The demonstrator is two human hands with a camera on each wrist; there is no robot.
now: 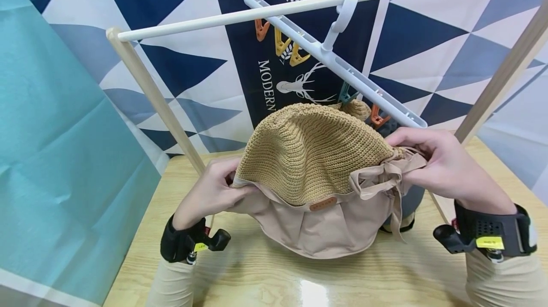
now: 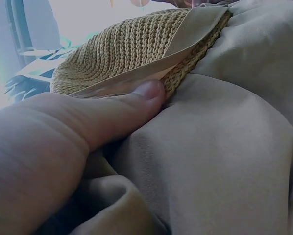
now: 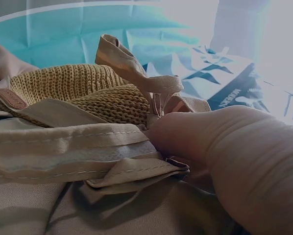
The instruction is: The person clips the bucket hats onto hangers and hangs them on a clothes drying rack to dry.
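Between the two hands is a sun hat point(image 1: 308, 154) with a tan knitted crown, a beige cloth brim and a small brown label point(image 1: 323, 203). My left hand point(image 1: 218, 188) grips the hat's left edge; in the left wrist view its thumb point(image 2: 149, 93) presses on the brim by the knit. With my right hand point(image 1: 445, 166) I pinch the opposite side, beside a beige ribbon bow point(image 1: 381, 178). The right wrist view shows the ribbon point(image 3: 136, 63) standing up near that hand, whose fingertips are hidden by cloth. The hat is held above the table.
Over the hat a pale blue hanger point(image 1: 329, 54) with orange, yellow and green clips hangs from a white rod point(image 1: 239, 16). Wooden posts point(image 1: 158, 102) hold the rod. Behind the hat, a dark grey object point(image 1: 413, 202) is partly hidden on the wooden table point(image 1: 257, 278).
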